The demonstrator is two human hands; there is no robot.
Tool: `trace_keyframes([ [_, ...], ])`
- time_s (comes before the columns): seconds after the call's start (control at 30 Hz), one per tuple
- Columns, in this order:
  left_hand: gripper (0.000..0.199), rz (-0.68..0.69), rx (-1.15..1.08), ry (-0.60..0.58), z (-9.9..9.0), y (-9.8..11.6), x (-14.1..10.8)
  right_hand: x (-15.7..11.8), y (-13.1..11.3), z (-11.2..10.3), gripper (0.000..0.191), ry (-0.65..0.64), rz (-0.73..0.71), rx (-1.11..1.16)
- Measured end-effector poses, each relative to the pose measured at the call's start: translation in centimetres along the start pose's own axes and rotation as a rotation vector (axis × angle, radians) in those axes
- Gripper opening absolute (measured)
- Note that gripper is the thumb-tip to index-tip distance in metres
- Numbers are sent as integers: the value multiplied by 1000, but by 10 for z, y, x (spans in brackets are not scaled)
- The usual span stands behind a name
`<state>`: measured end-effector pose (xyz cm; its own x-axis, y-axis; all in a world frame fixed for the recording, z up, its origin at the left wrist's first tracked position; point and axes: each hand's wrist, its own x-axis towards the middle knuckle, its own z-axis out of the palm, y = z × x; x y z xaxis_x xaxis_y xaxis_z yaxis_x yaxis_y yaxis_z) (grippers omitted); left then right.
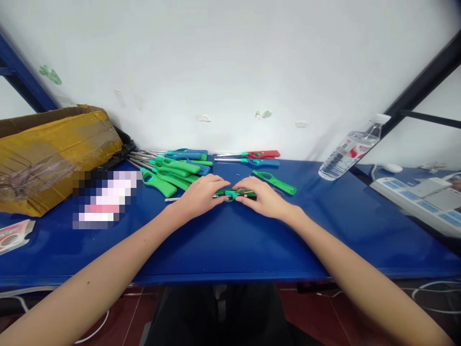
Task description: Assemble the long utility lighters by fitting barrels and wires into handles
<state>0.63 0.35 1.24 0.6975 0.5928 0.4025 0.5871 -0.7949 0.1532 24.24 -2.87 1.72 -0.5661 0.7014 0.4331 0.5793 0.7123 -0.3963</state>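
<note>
We've got both hands on one green lighter (231, 194) abt mid-counter (223, 245), btwn the front & back edges. L hand (204, 194) pinches it near the metal rod, whose tip pokes out past that hand; R hand (264, 196) pinches the handle end, fingers curled over, thumb below. Loose green shell (275, 182) lies just beyond R hand, twd the back edge. Lighter pile (176, 170), green & blue, sits back-left, rods mostly pointing left. Red lighter (264, 154) & blue lighter (264, 163) lie side by side at the back edge. Cardboard box (54, 158) w/ yellow tape is at the left end, a blurred item (108, 199) beside it, can't tell what. Water bottle (351, 149) leans back-right; white power strip (418, 202) is at the right end.
</note>
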Motion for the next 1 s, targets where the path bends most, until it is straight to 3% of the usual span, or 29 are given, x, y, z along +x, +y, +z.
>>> trace_keyframes([
  [0.33,21,-87,-25,-168,-13,0,3,4,1,8,13,20,8,91],
  [1.0,12,-145,-65,-72,-6,0,3,2,6,11,15,28,39,130],
])
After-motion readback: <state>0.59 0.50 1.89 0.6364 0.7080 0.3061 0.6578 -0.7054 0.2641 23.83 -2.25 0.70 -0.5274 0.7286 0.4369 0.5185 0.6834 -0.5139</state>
